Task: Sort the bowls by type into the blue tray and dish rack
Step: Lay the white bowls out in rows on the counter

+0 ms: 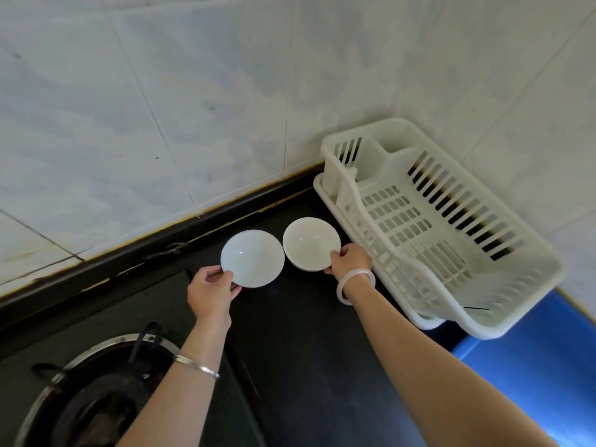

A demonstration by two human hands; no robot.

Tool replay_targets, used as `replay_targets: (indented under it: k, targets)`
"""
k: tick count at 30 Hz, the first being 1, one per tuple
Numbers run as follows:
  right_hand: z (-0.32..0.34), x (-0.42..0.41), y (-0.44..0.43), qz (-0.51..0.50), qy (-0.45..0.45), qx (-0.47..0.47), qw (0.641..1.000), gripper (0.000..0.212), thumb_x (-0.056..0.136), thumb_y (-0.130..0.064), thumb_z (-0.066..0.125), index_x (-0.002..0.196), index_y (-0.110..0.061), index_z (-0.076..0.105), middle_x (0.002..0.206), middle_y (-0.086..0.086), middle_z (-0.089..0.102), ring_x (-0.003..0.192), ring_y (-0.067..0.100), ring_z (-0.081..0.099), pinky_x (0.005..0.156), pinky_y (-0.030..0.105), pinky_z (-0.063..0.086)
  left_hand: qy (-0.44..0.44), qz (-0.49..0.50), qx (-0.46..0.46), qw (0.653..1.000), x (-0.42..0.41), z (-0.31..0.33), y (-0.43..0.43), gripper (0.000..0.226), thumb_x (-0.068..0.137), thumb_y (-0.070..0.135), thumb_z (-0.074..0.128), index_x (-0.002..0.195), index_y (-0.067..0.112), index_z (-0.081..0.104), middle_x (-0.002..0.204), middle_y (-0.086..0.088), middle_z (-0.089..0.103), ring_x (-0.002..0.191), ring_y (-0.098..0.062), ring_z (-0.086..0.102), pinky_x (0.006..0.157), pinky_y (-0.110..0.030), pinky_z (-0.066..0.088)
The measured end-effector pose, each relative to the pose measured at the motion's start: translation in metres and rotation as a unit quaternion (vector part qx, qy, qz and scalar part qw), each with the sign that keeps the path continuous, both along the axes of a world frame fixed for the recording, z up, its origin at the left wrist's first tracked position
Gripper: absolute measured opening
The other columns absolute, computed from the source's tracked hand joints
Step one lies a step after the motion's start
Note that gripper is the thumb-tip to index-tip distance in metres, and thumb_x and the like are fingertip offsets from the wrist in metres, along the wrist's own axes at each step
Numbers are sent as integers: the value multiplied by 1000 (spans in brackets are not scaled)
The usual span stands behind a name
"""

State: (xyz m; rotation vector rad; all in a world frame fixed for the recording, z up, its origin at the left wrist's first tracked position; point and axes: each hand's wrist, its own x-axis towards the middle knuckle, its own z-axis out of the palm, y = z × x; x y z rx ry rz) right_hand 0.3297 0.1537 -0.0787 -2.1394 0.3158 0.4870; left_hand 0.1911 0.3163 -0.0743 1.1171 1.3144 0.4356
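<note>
White wall tiles back the dark countertop (306,333), with a gas burner (96,391) at its near left corner. My left hand (209,291) pinches the near rim of the bluish-white bowl (253,258), and my right hand (350,261) grips the rim of the cream bowl (311,243); the two bowls sit rim to rim toward the counter's back edge. Just right of them stands the white dish rack (451,227), empty, and the blue tray (548,366) shows at the right edge behind it. I judge the sorting is just starting: next, each bowl must be lifted clear and carried to its own container.
</note>
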Motion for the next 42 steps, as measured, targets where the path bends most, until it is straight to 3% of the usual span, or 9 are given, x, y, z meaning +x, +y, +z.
replay_targets:
  k: [5,7,10,14,18,29,33,37,42]
  targets:
    - [-3,3,-1,-8,24,52,998,14,91,-14,54,79,-16,49,81,4,60,62,15,65,77,43,59,-23,6,-17,1000,-2,-4,1,21,84,1,61,97,17,58,103,-4,60,99,-22,62,68,-30,55]
    - [-2,0,-3,-28,57,112,992,7,91,-15,56,98,-14,52,98,6,56,65,14,62,75,39,59,-38,-3,-39,999,-3,-4,0,22,86,4,59,104,17,57,106,-3,59,100,-21,62,73,-32,55]
    - [-2,-6,-7,-65,109,227,965,37,90,-8,56,125,-18,48,112,5,50,78,19,62,66,32,58,-42,-21,-105,993,-8,-5,-3,31,90,14,57,120,21,52,115,-4,57,98,-21,62,80,-34,53]
    - [-7,-18,-8,-126,124,327,928,40,89,-2,56,126,-13,52,117,10,53,98,32,63,61,27,59,-95,-28,-186,978,-16,-6,-12,38,92,16,55,129,19,47,121,-11,58,97,-22,64,80,-33,52]
    - [-8,-17,5,-160,113,348,917,39,88,0,56,126,-10,54,118,11,53,108,39,60,56,25,59,-107,32,-184,977,-7,-3,-12,35,91,10,55,126,15,50,130,-11,53,102,-20,60,84,-32,53]
    - [-6,19,47,-150,113,349,918,42,89,-1,56,130,-8,51,128,19,55,79,28,66,71,28,56,-125,107,-197,967,29,2,2,38,90,10,57,127,15,51,132,-10,53,109,-22,59,92,-35,53]
    - [-7,28,56,-147,110,350,919,42,89,-2,56,131,-8,50,128,20,55,77,27,66,63,25,56,-124,116,-196,966,35,1,6,35,89,11,58,123,15,53,129,-10,54,103,-20,61,91,-35,54]
    - [-7,33,63,-144,108,347,921,41,90,-2,56,130,-7,51,128,20,55,90,33,65,71,29,56,-125,123,-191,966,37,-2,7,34,89,12,58,123,15,53,128,-10,55,105,-20,62,92,-35,53]
    - [-8,37,67,-141,106,343,923,42,90,-2,56,131,-6,50,127,20,56,88,31,66,74,30,56,-125,131,-184,966,41,-1,5,32,90,13,57,121,15,54,125,-8,56,97,-17,62,94,-35,52]
